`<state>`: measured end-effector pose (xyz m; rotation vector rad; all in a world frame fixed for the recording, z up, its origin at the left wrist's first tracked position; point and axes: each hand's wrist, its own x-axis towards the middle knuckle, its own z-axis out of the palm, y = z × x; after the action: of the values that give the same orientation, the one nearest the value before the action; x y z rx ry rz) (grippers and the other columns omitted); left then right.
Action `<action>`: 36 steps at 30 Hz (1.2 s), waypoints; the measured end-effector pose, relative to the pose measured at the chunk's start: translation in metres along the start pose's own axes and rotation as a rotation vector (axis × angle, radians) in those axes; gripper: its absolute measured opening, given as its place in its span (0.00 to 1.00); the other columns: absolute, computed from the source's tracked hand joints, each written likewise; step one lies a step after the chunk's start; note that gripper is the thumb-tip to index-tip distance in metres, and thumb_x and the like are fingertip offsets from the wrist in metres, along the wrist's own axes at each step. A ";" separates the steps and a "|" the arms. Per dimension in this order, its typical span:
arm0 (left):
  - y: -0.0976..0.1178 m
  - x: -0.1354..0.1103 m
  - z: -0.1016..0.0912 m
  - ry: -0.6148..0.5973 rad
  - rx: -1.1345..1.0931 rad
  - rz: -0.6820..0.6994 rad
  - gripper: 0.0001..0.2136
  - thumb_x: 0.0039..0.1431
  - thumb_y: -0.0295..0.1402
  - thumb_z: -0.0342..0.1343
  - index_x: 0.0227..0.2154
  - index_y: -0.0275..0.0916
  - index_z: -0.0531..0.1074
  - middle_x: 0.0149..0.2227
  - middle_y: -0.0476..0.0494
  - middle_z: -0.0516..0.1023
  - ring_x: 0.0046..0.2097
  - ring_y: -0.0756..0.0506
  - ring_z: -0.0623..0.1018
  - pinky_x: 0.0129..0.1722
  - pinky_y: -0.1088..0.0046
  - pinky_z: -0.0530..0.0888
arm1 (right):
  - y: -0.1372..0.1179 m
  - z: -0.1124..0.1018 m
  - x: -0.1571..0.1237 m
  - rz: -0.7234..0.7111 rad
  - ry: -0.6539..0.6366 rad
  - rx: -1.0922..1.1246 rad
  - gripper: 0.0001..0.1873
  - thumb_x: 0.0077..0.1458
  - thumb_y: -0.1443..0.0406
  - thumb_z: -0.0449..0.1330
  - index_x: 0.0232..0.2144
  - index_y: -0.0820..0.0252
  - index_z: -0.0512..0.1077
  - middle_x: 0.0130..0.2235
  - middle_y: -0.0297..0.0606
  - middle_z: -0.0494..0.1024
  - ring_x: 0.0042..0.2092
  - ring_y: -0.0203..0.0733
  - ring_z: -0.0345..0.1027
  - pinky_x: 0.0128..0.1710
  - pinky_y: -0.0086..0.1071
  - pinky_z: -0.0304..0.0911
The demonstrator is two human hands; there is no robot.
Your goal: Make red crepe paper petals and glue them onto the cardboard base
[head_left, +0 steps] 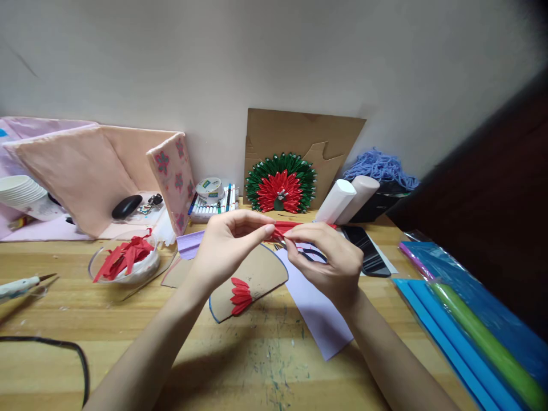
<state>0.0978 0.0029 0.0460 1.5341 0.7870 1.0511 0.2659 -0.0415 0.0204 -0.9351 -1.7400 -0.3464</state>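
Between my fingertips is a red crepe paper strip (pixel 286 227), held above the table. My left hand (pixel 237 242) pinches its left part with thumb and fingers. My right hand (pixel 327 254) is closed on the strip from the right. Beneath them lies a cardboard fan shape (pixel 263 271) with a dark blue edge. Several red paper petals (pixel 240 297) sit on its lower part. Partly hidden behind my right hand, dark-handled scissors (pixel 314 255) rest over a lilac paper sheet (pixel 319 319).
A clear bowl (pixel 95 264) of red paper strips stands at left, near a glue gun (pixel 21 288) and black cable (pixel 81 354). A red-green peacock craft (pixel 280 185) leans at the back on cardboard (pixel 295 128). White rolls (pixel 338 201), a phone (pixel 366 251) and blue paper packs (pixel 432 325) are at right.
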 end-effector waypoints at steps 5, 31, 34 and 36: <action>-0.002 0.001 0.002 -0.018 -0.035 0.018 0.09 0.50 0.35 0.63 0.32 0.35 0.77 0.34 0.41 0.81 0.36 0.45 0.80 0.39 0.71 0.78 | -0.001 -0.001 0.001 0.271 -0.061 0.154 0.06 0.48 0.70 0.62 0.32 0.58 0.75 0.31 0.37 0.79 0.31 0.38 0.73 0.31 0.31 0.72; -0.006 0.010 -0.016 -0.215 0.199 -0.166 0.08 0.49 0.32 0.61 0.32 0.33 0.77 0.32 0.40 0.81 0.35 0.46 0.80 0.37 0.71 0.75 | 0.016 0.008 -0.005 1.132 -0.650 1.021 0.15 0.47 0.56 0.65 0.26 0.64 0.76 0.27 0.37 0.78 0.27 0.32 0.69 0.29 0.27 0.64; -0.011 0.016 -0.026 -0.269 0.197 -0.211 0.09 0.49 0.32 0.62 0.33 0.32 0.76 0.30 0.40 0.81 0.33 0.46 0.79 0.36 0.72 0.75 | 0.016 0.009 -0.006 1.105 -0.740 1.013 0.13 0.47 0.57 0.65 0.27 0.64 0.77 0.29 0.38 0.79 0.28 0.32 0.69 0.30 0.27 0.64; -0.014 0.018 -0.033 -0.286 0.205 -0.232 0.10 0.48 0.33 0.62 0.33 0.32 0.76 0.30 0.40 0.81 0.33 0.47 0.79 0.35 0.72 0.74 | 0.015 0.011 -0.006 1.099 -0.770 0.980 0.13 0.47 0.58 0.65 0.28 0.64 0.77 0.29 0.38 0.79 0.28 0.32 0.69 0.31 0.27 0.64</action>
<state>0.0751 0.0353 0.0377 1.6738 0.8655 0.5792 0.2699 -0.0271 0.0077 -1.1311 -1.4183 1.5962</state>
